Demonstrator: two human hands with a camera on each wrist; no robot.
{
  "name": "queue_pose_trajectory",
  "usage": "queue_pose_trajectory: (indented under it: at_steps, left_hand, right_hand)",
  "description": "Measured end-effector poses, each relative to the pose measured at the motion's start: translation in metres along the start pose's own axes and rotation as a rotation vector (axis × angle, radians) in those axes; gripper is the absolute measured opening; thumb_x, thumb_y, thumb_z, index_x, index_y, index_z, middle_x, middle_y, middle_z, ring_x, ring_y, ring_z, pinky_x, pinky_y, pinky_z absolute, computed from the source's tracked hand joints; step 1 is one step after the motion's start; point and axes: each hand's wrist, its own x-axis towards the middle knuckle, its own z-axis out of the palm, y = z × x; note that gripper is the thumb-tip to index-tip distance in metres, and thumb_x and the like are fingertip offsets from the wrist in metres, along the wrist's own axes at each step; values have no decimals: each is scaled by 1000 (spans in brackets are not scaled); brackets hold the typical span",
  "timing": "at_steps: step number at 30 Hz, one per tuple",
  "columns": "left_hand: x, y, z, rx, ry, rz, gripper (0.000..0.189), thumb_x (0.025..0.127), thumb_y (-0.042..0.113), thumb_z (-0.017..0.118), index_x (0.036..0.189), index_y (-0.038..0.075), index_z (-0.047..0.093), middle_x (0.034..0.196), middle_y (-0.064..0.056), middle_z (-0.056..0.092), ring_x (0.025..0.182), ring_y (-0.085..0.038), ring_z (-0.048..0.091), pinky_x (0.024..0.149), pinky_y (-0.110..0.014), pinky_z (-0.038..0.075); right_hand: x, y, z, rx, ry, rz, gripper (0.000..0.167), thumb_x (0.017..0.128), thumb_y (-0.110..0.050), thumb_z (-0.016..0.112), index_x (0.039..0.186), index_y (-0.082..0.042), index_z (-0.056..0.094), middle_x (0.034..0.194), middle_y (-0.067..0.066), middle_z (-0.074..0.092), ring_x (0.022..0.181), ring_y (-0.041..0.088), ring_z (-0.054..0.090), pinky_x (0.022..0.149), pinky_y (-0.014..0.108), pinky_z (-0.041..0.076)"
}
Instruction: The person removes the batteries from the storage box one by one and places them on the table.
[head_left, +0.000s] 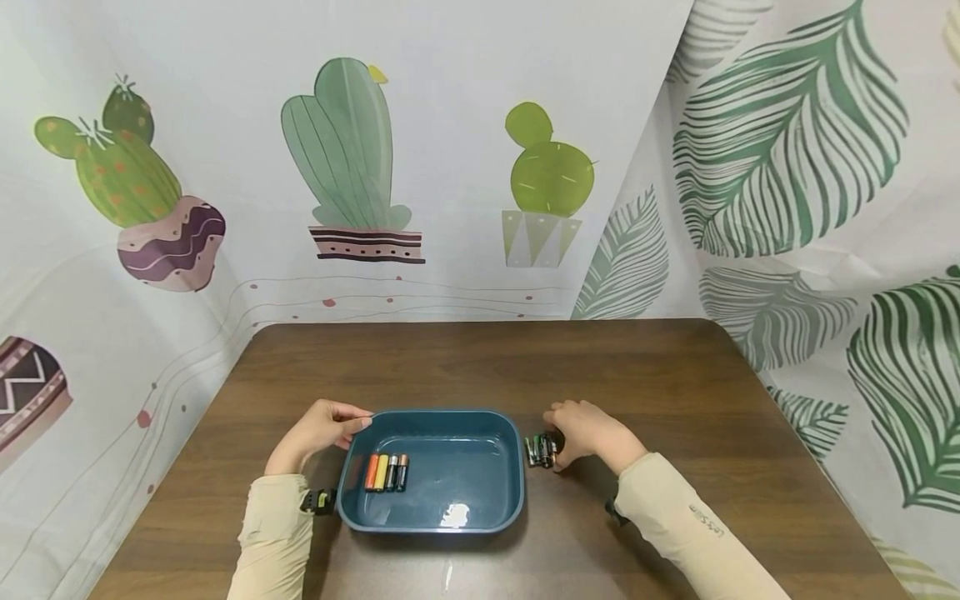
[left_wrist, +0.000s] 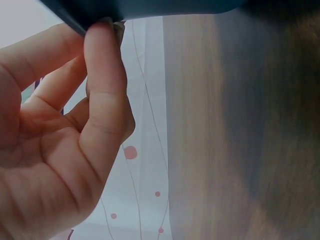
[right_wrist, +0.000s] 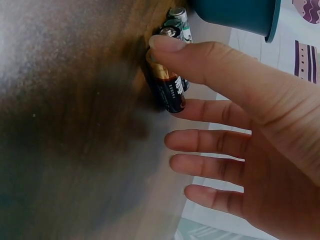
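A dark blue tray (head_left: 465, 471) stands on the table, with several batteries (head_left: 382, 472) side by side in its left part: orange, yellow and dark ones. My left hand (head_left: 321, 432) pinches the tray's far left corner between thumb and fingers, which the left wrist view also shows. Just outside the tray's right wall, more batteries (head_left: 536, 451) lie in a row on the table. There my right hand (head_left: 590, 431) pinches a black and copper battery (right_wrist: 170, 92) end to end with thumb and index finger; its other fingers stay extended. Green and silver battery (right_wrist: 178, 16) lies behind it.
The brown wooden table (head_left: 637, 367) reaches back to a wall cloth (head_left: 450, 167) printed with cacti and leaves. Each wrist wears a dark strap, such as the left strap (head_left: 320, 501) close to the tray's left wall.
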Motion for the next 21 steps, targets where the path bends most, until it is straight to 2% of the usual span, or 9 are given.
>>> queue_pose_trajectory:
  at_steps: [6,8,13,17,21]
  left_hand:
    - [0,0,0,-4,4,4,23,90,13,68,106,-4,71,89,-10,69,68,-19,63,64,-36,56]
    - [0,-1,0,-9,4,5,23,90,13,68,105,-4,71,88,-9,69,68,-19,63,64,-36,56]
    - [0,-1,0,-16,6,9,22,90,12,68,105,-4,72,88,-9,69,67,-19,63,64,-36,56]
    - [-1,-1,0,-15,5,7,23,90,12,68,105,-4,72,88,-9,70,67,-18,62,63,-36,56]
    - [-1,-1,-1,-18,5,7,23,90,12,67,106,-4,71,88,-9,70,67,-18,62,63,-36,56]
  right_hand:
    - [-2,-1,-7,0,31,-18,44,62,-33,89,90,-10,64,87,1,57,86,28,57,80,49,47]
    - [-2,-2,-13,4,38,-12,41,63,-30,87,90,-10,64,91,3,59,89,29,57,82,50,46]
    - [0,-6,-29,26,46,1,36,72,-26,84,98,-8,66,106,12,62,99,33,58,90,54,44]
    - [3,-13,-42,21,71,-5,34,79,-27,79,104,-8,67,103,9,62,99,31,58,90,51,44]
    - [8,-20,-51,-5,124,-51,27,83,-27,74,103,-9,67,100,7,61,98,30,58,86,47,45]
